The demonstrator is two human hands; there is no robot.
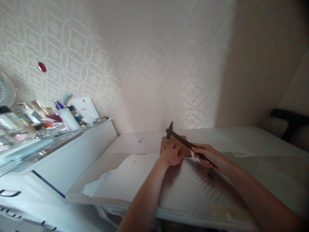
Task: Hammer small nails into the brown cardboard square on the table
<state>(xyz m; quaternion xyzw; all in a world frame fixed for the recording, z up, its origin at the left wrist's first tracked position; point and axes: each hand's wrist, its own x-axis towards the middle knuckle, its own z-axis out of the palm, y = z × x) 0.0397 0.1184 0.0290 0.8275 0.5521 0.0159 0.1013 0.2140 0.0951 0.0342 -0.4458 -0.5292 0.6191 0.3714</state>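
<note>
My right hand is wrapped round the dark handle of a hammer. The hammer's head is over the far left part of a brown board, which looks like cardboard or thin wood. I cannot tell whether the head touches it. My left hand lies on the near left part of the board with its fingers spread, close below the hammer head. Something small and pale shows near the fingertips, too small to name. Beneath the board's near edge is a white textured sheet spread on the table.
The white table stands against a patterned wall. Small metal bits lie at its back left. Left is a white cabinet topped with bottles, a white box and a fan behind. A black chair part is at the right.
</note>
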